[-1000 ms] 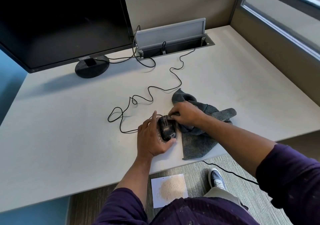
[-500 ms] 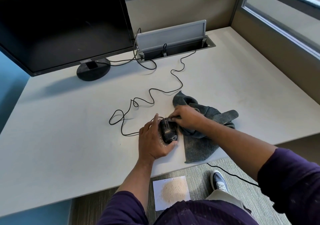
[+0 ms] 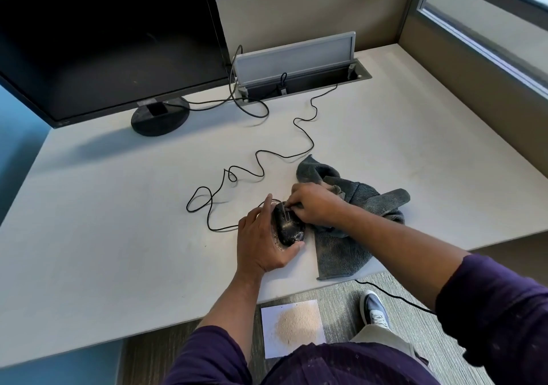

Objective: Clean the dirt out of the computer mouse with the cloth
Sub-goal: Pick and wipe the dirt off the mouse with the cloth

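Observation:
A black, dust-speckled computer mouse [image 3: 289,226] lies on the white desk [image 3: 118,236] near its front edge. My left hand [image 3: 262,237] cups the mouse from the left, thumb curled round its near end and index finger along its far side. My right hand [image 3: 314,205] pinches a fold of the grey cloth [image 3: 353,236] and presses it onto the front of the mouse by the wheel. The rest of the cloth lies crumpled under my right wrist and spreads to the right.
The mouse cable [image 3: 258,165] loops across the desk to an open cable tray [image 3: 299,70] at the back. A black monitor [image 3: 109,37] stands at the back left. On the floor below lies a paper with a sand pile [image 3: 292,326], beside my shoe [image 3: 375,307].
Both hands stay at the mouse; my right hand's fingers have shifted slightly over the front of the mouse with the cloth. The camera has tilted a little.

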